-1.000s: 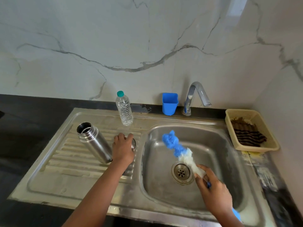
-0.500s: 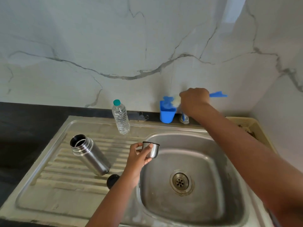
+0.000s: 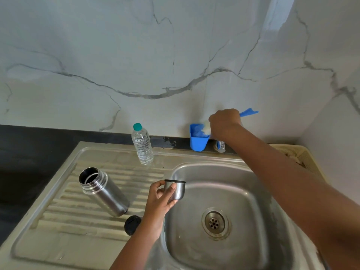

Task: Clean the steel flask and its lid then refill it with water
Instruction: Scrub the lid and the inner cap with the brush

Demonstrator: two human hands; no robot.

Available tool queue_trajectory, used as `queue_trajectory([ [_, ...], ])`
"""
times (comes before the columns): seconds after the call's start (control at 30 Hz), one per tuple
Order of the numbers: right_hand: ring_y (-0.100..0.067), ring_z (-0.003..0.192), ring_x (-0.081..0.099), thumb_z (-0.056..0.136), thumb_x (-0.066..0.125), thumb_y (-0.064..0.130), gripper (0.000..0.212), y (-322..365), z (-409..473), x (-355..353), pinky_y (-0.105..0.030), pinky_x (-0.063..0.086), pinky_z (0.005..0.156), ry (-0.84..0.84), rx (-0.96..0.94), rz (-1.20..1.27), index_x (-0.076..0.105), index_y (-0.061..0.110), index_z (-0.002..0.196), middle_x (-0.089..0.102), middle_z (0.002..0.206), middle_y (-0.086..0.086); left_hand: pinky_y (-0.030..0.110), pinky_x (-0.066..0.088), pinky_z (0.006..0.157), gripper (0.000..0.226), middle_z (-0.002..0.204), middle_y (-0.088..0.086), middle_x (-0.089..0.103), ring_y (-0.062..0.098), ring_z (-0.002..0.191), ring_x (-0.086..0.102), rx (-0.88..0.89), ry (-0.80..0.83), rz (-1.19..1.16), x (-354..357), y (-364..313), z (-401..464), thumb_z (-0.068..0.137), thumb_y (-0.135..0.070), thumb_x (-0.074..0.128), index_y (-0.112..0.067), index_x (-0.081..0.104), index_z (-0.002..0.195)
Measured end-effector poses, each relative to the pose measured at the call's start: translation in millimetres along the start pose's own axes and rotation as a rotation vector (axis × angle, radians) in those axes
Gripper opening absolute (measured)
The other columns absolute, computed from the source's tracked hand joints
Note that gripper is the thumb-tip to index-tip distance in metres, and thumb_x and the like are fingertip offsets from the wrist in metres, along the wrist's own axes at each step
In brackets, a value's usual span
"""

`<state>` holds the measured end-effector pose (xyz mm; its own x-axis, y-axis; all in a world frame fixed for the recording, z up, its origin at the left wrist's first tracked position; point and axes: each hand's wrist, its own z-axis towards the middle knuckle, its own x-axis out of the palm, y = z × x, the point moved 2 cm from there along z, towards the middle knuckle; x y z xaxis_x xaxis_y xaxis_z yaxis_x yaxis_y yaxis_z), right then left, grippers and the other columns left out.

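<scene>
The open steel flask stands on the ribbed drainboard, left of the sink basin. My left hand holds the steel cup lid, mouth up, at the basin's left rim. A black inner cap lies on the drainboard just beside my left wrist. My right hand grips a blue-handled bottle brush; its white bristle head sits in the blue holder cup at the back wall.
A clear plastic water bottle with a green cap stands at the back of the drainboard. The tap base shows under my right forearm. A beige basket sits at the right. Dark countertop runs along the left.
My left hand lifted the steel lid from the drainboard to the basin's rim, uncovering the black cap. My right hand carried the brush from over the drain to the blue holder.
</scene>
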<state>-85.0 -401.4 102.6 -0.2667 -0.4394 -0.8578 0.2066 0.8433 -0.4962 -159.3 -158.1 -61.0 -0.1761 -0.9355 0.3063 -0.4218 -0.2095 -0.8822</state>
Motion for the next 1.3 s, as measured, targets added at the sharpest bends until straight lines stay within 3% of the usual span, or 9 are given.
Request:
queue_trajectory([
  [0.1, -0.014, 0.056, 0.039, 0.09, 0.056, 0.013, 0.021, -15.7, -14.9, -6.1, -0.028, 0.024, 0.048, -0.051, 0.108, 0.063, 0.061, 0.02, 0.109, 0.044, 0.071, 0.002, 0.03, 0.057, 0.081, 0.051, 0.076, -0.01, 0.072, 0.007, 0.079, 0.071, 0.014, 0.015, -0.019, 0.8, 2.0, -1.9, 0.078, -0.029, 0.07, -0.011, 0.053, 0.122],
  [0.17, -0.016, 0.061, 0.047, 0.09, 0.056, 0.011, 0.024, -21.8, -29.7, -5.0, -0.027, 0.025, 0.049, -0.089, 0.176, 0.136, 0.061, 0.02, 0.112, 0.047, 0.075, 0.001, 0.029, 0.058, 0.081, 0.051, 0.076, -0.009, 0.07, 0.006, 0.076, 0.07, 0.013, 0.017, -0.026, 2.8, 2.5, -3.3, 0.078, -0.029, 0.069, -0.01, 0.053, 0.123],
  [0.27, -0.024, 0.092, 0.064, 0.094, 0.054, 0.012, 0.032, -12.6, -54.5, 12.3, -0.028, 0.036, 0.061, -0.147, 0.235, 0.326, 0.054, 0.017, 0.126, 0.057, 0.117, -0.006, 0.029, 0.059, 0.081, 0.052, 0.084, 0.0, 0.065, 0.006, 0.077, 0.07, 0.006, 0.006, -0.037, 7.0, 2.5, -3.8, 0.079, -0.029, 0.07, -0.011, 0.053, 0.124],
  [0.43, -0.027, 0.104, 0.06, 0.096, 0.047, 0.006, 0.066, 33.5, -91.2, 63.3, -0.036, 0.05, 0.076, -0.137, 0.233, 0.562, 0.02, 0.019, 0.154, 0.045, 0.133, -0.01, 0.039, 0.055, 0.093, 0.048, 0.086, 0.002, 0.059, 0.006, 0.074, 0.068, -0.009, -0.004, -0.059, 9.7, 4.3, -6.5, 0.085, -0.025, 0.069, -0.011, 0.051, 0.126],
  [0.57, -0.027, 0.11, 0.054, 0.093, 0.049, -0.001, 0.084, 57.3, -108.4, 102.4, -0.038, 0.053, 0.083, -0.1, 0.233, 0.68, -0.002, 0.019, 0.157, 0.033, 0.138, -0.012, 0.042, 0.053, 0.095, 0.043, 0.085, 0.003, 0.06, 0.006, 0.071, 0.07, -0.017, -0.033, -0.07, 8.0, 4.7, -12.7, 0.087, -0.02, 0.068, -0.01, 0.052, 0.125],
  [0.9, -0.027, 0.107, 0.058, 0.092, 0.047, -0.001, 0.083, 56.2, -111.9, 128.5, -0.036, 0.051, 0.083, -0.04, 0.233, 0.739, 0.001, 0.021, 0.157, 0.036, 0.139, -0.012, 0.046, 0.051, 0.099, 0.052, 0.084, 0.005, 0.057, 0.006, 0.068, 0.068, -0.005, -0.039, -0.112, 7.3, 4.4, -26.1, 0.079, -0.024, 0.071, -0.01, 0.051, 0.124],
  [1.0, -0.027, 0.104, 0.06, 0.095, 0.045, 0.005, 0.076, 52.4, -114.9, 131.9, -0.037, 0.053, 0.078, -0.099, 0.25, 0.753, 0.005, 0.022, 0.157, 0.04, 0.137, -0.011, 0.041, 0.058, 0.088, 0.05, 0.083, 0.006, 0.054, 0.016, 0.072, 0.062, 0.011, -0.028, -0.144, 6.9, 4.4, -27.2, 0.079, -0.026, 0.07, -0.02, 0.052, 0.125],
  [1.1, -0.025, 0.098, 0.062, 0.102, 0.039, 0.023, 0.062, 51.4, -122.6, 135.4, -0.035, 0.053, 0.072, -0.199, 0.256, 0.759, 0.011, 0.022, 0.157, 0.045, 0.132, -0.009, 0.033, 0.061, 0.08, 0.044, 0.084, 0.006, 0.056, 0.019, 0.079, 0.062, 0.034, -0.012, -0.148, 6.3, 3.1, -28.1, 0.081, -0.027, 0.068, -0.028, 0.055, 0.123],
  [1.3, -0.025, 0.098, 0.062, 0.103, 0.04, 0.024, 0.06, 49.9, -134.5, 153.2, -0.037, 0.053, 0.072, -0.189, 0.271, 0.763, 0.014, 0.023, 0.157, 0.049, 0.128, -0.009, 0.042, 0.055, 0.091, 0.046, 0.078, 0.005, 0.056, 0.027, 0.087, 0.062, -0.002, -0.027, -0.168, 5.3, 8.6, -26.0, 0.08, -0.034, 0.069, -0.017, 0.057, 0.12],
])
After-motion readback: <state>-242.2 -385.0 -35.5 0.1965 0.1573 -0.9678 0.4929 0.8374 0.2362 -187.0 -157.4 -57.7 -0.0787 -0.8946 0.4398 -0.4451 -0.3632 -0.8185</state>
